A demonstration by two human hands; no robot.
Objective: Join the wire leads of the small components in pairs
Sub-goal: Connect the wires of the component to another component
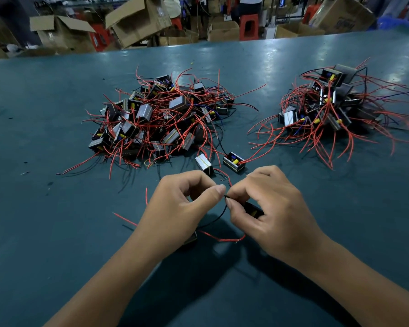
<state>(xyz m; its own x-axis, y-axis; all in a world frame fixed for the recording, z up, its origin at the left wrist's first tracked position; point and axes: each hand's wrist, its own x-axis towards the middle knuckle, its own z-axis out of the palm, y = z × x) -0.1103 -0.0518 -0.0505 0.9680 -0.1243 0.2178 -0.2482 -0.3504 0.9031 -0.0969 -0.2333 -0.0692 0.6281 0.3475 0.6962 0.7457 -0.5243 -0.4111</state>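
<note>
Fingertip to fingertip above the green table [57, 114], the left hand [175, 206] and right hand [269, 208] pinch black leads [224, 210]. The lead ends meet between both thumbs, equally near either hand. Unjoined components [158, 119] lie heaped beyond.

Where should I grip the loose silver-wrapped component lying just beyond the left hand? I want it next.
Pinch the component across its long silver flanks, coming from above. It lies flat and apart from the left pile, its leads trailing toward the hands, so the body is clear.
</note>
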